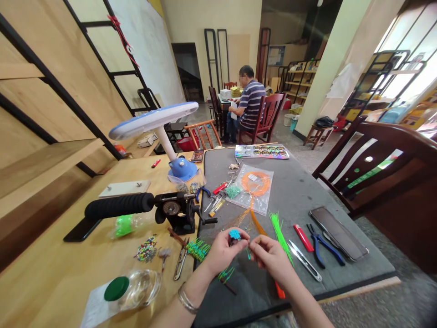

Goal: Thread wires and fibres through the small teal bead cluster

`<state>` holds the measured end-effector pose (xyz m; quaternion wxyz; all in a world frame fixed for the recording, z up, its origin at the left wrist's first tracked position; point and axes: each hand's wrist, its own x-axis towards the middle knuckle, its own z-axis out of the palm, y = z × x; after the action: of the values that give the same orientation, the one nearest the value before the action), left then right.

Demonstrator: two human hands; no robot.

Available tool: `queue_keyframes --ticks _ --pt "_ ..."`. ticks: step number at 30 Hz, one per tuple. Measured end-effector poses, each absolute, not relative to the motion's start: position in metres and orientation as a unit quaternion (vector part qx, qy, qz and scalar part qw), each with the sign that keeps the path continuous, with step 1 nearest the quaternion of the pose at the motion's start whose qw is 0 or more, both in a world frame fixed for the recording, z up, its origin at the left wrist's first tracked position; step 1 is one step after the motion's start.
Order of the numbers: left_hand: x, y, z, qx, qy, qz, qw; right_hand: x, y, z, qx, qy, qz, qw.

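The left hand [223,252] pinches a teal bead cluster [234,234]; the right hand's [269,254] grip is unclear. Beaded sprigs [198,249] lie made; green strands [280,237] remain loose.

A small tuft [234,235] sits in my left hand [223,255], just beside my right hand [271,259], both over the padded mat [293,196]. To their right lie thread snips [303,260], pliers [319,253], a lighter [303,238] and a phone [337,233]; ahead, a plastic bag [254,189]. Left of the mat, on the wooden table [58,282], a hand-crank winder [174,209] stands before a desk lamp [153,120], with a bottle [136,289] nearest me.
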<state>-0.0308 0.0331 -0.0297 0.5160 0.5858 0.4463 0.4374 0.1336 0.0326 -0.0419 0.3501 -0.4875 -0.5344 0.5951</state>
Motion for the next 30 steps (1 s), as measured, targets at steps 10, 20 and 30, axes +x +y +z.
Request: queue_keyframes --ticks 10,20,30 --pt "-0.029 0.017 -0.019 0.771 0.344 0.411 0.344 0.146 0.026 -0.035 -0.453 -0.357 0.732 0.364" --pt "-0.028 0.018 -0.027 0.771 0.364 0.429 0.299 0.156 0.024 -0.031 -0.437 -0.329 0.75 0.373" --pt "-0.022 0.017 -0.025 0.76 0.352 0.442 0.32 0.156 0.022 -0.034 -0.452 -0.333 0.743 0.365"
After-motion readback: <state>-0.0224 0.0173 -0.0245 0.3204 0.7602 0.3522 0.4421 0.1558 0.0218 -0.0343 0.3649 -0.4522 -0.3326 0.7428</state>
